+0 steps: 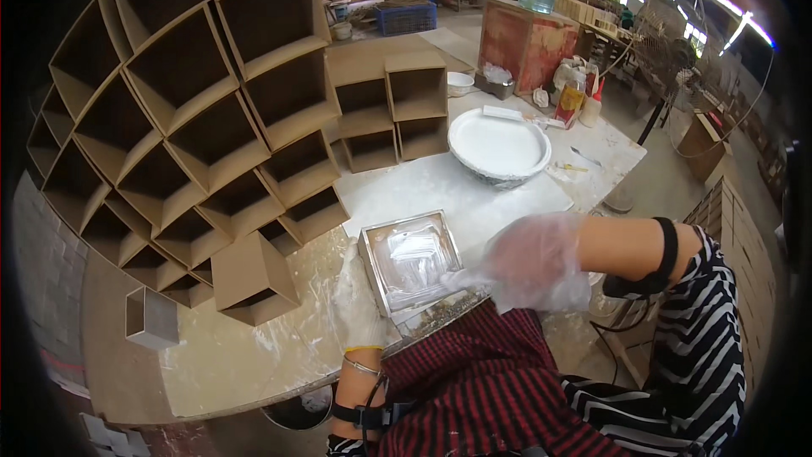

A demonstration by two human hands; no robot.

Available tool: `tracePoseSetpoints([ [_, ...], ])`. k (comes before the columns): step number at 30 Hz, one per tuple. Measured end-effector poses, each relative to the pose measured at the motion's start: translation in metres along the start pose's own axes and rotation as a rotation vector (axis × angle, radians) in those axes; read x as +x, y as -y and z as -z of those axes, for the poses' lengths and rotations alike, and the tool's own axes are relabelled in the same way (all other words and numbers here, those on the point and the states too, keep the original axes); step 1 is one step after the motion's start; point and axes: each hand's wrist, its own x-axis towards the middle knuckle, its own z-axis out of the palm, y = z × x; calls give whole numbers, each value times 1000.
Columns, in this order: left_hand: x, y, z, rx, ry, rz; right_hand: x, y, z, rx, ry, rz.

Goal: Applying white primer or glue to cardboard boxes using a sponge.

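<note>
The square box (412, 261) rests tilted against my lap; I grip its near-left wall with the left hand (355, 292) so the right hand (531, 261), fingers closed on its right edge, steadies it.

White basin (499, 148), brown boxes (194, 144), red-black checked apron (482, 381), black-white striped sleeve (710, 330)

Head view: worn on the person's head, looking steeply down and forward at a white-smeared worktable (254, 355).
Nearness: close; hands sit just below centre.
Framing: fisheye; stacked brown boxes (194, 144) at 10 o'clock, workshop floor at 1 o'clock.
</note>
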Motion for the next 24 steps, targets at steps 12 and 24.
tracePoseSetpoints([
  [12, 3, 3, -2, -537, 19, 232, 3, 2, 15, -216, -102, -147],
  [24, 3, 14, -5, -318, 7, 142, 1, 16, 41, -111, 41, -186],
])
